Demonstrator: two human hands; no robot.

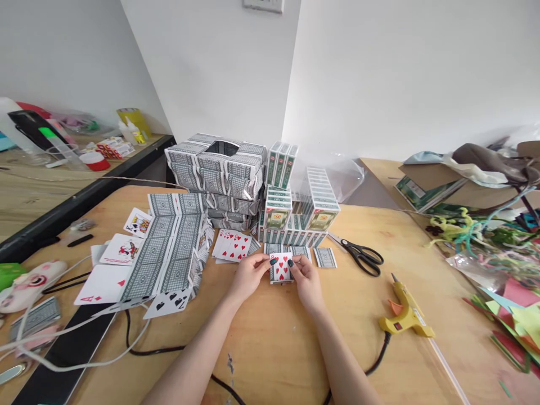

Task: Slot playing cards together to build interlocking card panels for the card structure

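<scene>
Between my two hands is a playing card [280,268] with red hearts, its face turned up. My left hand [252,277] pinches its left edge, and my right hand [307,281] has thumb and fingers closed on its right edge. Just behind it, more cards lie face down, one of them a patterned card [325,257] at the right. A fan of heart cards [232,246] rests to the left of my hands. Farther left stands a folded structure of joined cards [166,242], with several loose cards around it.
Card-covered blocks [215,169] and stacked card boxes [318,197] stand at the back. Black-handled scissors [365,256] and a yellow glue gun [405,315] lie on the right, its cord crossing the front. Coloured paper scraps [517,315] fill the far right.
</scene>
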